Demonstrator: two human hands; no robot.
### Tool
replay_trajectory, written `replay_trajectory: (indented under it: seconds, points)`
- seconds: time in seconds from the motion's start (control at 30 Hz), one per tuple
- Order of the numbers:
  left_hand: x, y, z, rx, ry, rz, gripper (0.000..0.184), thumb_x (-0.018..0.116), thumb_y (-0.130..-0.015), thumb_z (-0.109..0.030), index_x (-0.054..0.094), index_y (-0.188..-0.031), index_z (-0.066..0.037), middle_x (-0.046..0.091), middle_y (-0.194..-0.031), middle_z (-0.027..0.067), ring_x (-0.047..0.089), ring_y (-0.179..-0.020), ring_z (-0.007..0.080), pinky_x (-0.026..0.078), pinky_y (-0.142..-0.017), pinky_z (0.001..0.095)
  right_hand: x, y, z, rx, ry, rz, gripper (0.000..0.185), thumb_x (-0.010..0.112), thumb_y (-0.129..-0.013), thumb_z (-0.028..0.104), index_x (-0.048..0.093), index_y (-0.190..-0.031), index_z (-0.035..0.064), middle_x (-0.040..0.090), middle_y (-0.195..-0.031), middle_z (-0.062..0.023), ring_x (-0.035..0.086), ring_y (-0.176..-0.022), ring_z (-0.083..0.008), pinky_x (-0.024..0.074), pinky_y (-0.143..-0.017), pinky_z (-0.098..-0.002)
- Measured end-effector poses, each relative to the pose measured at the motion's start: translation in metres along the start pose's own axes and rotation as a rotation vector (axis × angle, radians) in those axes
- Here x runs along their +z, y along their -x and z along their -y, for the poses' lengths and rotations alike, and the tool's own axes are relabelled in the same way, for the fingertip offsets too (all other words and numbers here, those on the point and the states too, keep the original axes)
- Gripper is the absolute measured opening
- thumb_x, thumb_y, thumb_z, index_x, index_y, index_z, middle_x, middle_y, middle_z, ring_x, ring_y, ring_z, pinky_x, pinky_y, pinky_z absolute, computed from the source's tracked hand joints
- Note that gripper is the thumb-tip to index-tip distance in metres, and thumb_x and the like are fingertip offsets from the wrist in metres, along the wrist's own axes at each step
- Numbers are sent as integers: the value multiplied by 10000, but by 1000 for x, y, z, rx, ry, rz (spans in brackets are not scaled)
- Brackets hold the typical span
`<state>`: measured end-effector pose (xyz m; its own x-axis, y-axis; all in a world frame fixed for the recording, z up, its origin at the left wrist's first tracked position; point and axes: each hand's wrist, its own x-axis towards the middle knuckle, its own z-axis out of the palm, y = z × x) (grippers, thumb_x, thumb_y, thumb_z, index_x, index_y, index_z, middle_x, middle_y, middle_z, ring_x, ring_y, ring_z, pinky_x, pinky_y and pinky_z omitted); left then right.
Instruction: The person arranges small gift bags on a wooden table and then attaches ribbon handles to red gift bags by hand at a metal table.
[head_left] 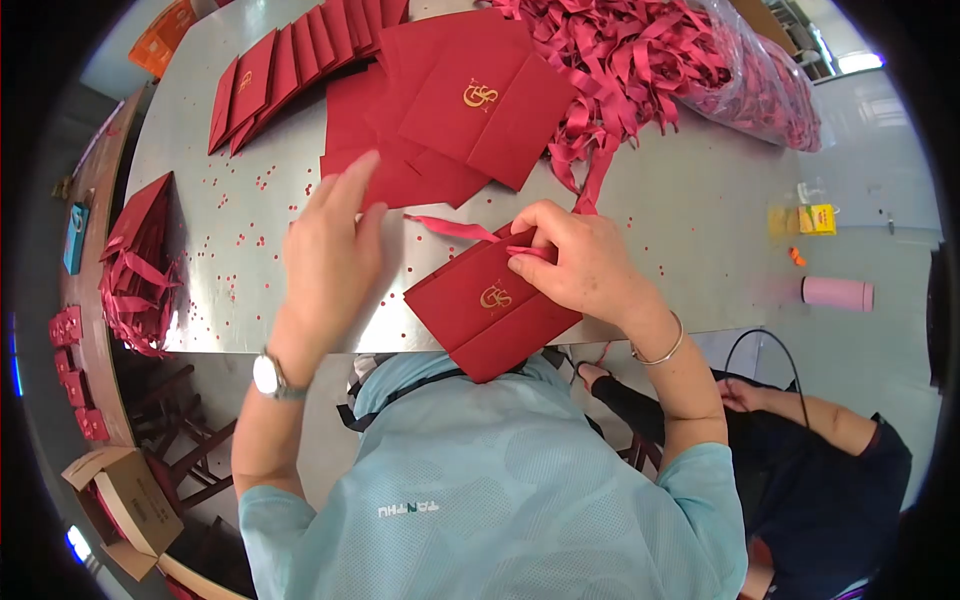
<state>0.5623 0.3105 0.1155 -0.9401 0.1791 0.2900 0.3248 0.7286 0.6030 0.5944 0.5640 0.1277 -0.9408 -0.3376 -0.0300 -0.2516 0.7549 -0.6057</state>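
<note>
A flat red paper bag (pixel 488 308) with a gold logo lies tilted at the table's near edge, its lower corner over my lap. My right hand (pixel 580 262) is closed at the bag's upper edge, pinching a red ribbon (pixel 455 229) between thumb and fingers. The ribbon's free end stretches left across the table. To the left of the bag, my left hand (pixel 335 240) is raised with nothing in it, fingers and thumb apart. Just beyond it lie overlapping red paper bags (pixel 485 95), some with the same gold logo.
A heap of red ribbons (pixel 625 70) spills from a clear plastic bag (pixel 760 85). Fanned red bags (pixel 300 50) stand at the back left; ribboned bags (pixel 140 265) are piled at the left edge. Red paper dots (pixel 228 285) litter the table (pixel 390 320). Another person (pixel 830 480) sits at right.
</note>
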Motion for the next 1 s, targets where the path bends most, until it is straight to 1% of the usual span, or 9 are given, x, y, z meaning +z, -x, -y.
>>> replay_trajectory:
  seconds: [0.03, 0.1, 0.17, 0.4, 0.57, 0.7, 0.87, 0.93, 1.0]
  points:
    - [-3, 9, -10, -13, 35, -28, 142, 664, -817, -118, 676, -942, -51, 641, -912, 144, 633, -802, 347, 515, -713, 405, 2, 1, -1, -14, -5, -26, 252, 719, -768, 189, 584, -963, 104, 662, -687, -38, 648, -626, -248, 467, -550, -364]
    - [-1, 30, -12, 60, 145, 341, 170, 684, -803, -112, 671, -951, -29, 619, -910, 145, 622, -746, 327, 513, -677, 377, 4, 3, -3, -14, -3, -69, 257, 731, -763, 163, 590, -968, 94, 650, -675, -42, 638, -612, -240, 461, -545, -364]
    - [3, 41, -27, -129, 330, 419, 176, 711, -780, -104, 658, -914, -3, 598, -879, 138, 616, -724, 278, 510, -655, 341, 7, 5, -5, -71, 10, -115, 262, 732, -765, 164, 593, -977, 97, 646, -667, -36, 635, -609, -238, 462, -548, -370]
    - [9, 46, -19, -287, 556, 348, 153, 753, -713, 4, 642, -818, 18, 573, -966, 56, 548, -747, 114, 461, -647, 247, -18, 40, -33, -204, -58, -170, 531, 762, -712, 157, 596, -1210, 85, 647, -736, -34, 612, -669, -220, 476, -627, -345]
    - [10, 28, -12, -272, 514, 273, 128, 710, -748, -50, 623, -807, 22, 592, -941, 51, 551, -747, 119, 448, -646, 249, -49, 79, -53, 223, -446, -7, 455, 649, -772, -31, 620, -1219, 40, 629, -757, -4, 559, -689, -55, 451, -645, -236]
    - [20, 15, -9, -294, 442, 314, 144, 697, -761, -76, 609, -797, 32, 593, -882, 79, 565, -754, 154, 455, -669, 277, -46, 113, -78, 180, -909, -104, 388, 656, -805, 33, 629, -1192, 20, 648, -757, -52, 573, -625, -100, 418, -560, -240]
    - [26, 12, -11, -324, 401, 327, 153, 691, -780, -97, 654, -849, 34, 587, -861, 103, 574, -760, 183, 468, -709, 297, -39, 113, -71, -371, -1453, -175, 556, 695, -801, 94, 509, -1319, 11, 631, -986, -86, 538, -800, -184, 433, -691, -353]
    - [26, 13, -11, -335, 394, 300, 157, 698, -782, -94, 666, -871, 31, 590, -866, 104, 576, -762, 186, 472, -705, 303, -39, 109, -56, -405, -1429, -157, 537, 667, -849, 123, 475, -1335, -1, 604, -1000, -80, 496, -796, -157, 395, -678, -314]
    - [24, 13, -10, -298, 394, 304, 150, 702, -784, -90, 667, -871, 28, 592, -871, 102, 576, -763, 184, 472, -697, 299, -33, 110, -50, -230, -1202, -422, 466, 665, -879, 156, 531, -1270, -60, 627, -988, -118, 572, -867, -179, 442, -729, -303]
